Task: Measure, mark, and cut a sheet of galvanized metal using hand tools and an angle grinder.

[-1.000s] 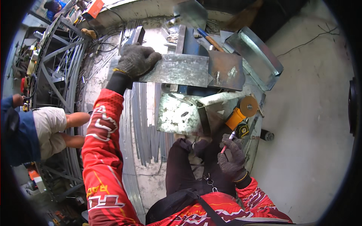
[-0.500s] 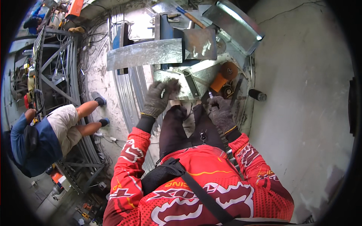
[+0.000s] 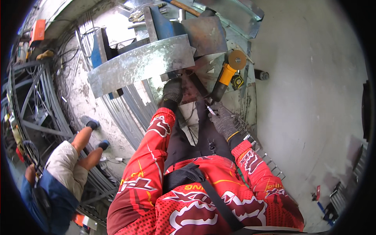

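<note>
My right hand, in a grey glove, pinches a slim white marker pen whose tip points up and to the left. In a dark glove, my left hand reaches in just below the near edge of a long galvanized sheet strip. Its fingers are in shadow, so their grip is not clear. Right of that hand lies a dark metal bar. The strip rests across blue metal clamps or stands. Beyond my right hand lies a yellow angle grinder with a round disc.
A tape measure sits beside the grinder. A brownish metal plate and a wooden-handled hammer lie farther back. A dark cylinder stands at right. Another person is at left, near a metal rack.
My left hand has moved inward and down to the area under the strip, its fingers now in shadow. My right hand keeps the marker pen, now turned more into sight. The whole view has shifted.
</note>
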Available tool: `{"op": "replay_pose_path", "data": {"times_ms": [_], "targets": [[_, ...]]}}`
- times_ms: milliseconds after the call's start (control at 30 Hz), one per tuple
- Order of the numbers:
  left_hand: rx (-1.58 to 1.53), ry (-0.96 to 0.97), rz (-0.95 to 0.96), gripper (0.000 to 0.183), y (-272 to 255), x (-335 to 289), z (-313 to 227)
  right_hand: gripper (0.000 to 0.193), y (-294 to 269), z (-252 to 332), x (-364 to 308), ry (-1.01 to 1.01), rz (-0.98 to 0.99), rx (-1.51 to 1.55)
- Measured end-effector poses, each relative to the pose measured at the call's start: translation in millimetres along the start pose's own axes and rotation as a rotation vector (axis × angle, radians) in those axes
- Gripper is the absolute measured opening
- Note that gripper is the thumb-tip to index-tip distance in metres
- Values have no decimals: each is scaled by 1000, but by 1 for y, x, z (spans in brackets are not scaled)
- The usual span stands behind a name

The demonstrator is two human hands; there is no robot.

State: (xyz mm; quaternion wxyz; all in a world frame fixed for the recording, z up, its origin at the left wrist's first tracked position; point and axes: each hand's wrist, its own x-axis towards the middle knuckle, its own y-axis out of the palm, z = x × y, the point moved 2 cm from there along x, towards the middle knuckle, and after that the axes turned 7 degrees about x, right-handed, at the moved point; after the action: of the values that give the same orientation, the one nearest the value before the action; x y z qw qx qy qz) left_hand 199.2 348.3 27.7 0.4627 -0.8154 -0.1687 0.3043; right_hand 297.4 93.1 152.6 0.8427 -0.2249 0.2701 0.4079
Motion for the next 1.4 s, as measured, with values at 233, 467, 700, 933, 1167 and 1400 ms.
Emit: {"op": "replay_pose_path", "data": {"times_ms": [233, 467, 700, 933, 1167, 1400], "targets": [[-482, -56, -195, 31, -20, -38, -8, 40, 60, 4, -13, 197, 18, 138], [-1451, -415, 302, 18, -37, -81, -28, 31, 75, -7, -5, 4, -58, -32], [-1464, -467, 207, 20, -33, -90, -27, 28, 56, 5, -12, 15, -61, -81], [-1346, -356, 254, 23, -32, -97, -51, 30, 42, -16, -8, -126, -77, -136], [-1167, -247, 334, 25, -39, -105, -63, 30, 36, -6, -11, -179, -78, -222], [-1178, -158, 355, 25, -42, -113, -62, 32, 40, -11, -1, 266, 195, 277]]}}
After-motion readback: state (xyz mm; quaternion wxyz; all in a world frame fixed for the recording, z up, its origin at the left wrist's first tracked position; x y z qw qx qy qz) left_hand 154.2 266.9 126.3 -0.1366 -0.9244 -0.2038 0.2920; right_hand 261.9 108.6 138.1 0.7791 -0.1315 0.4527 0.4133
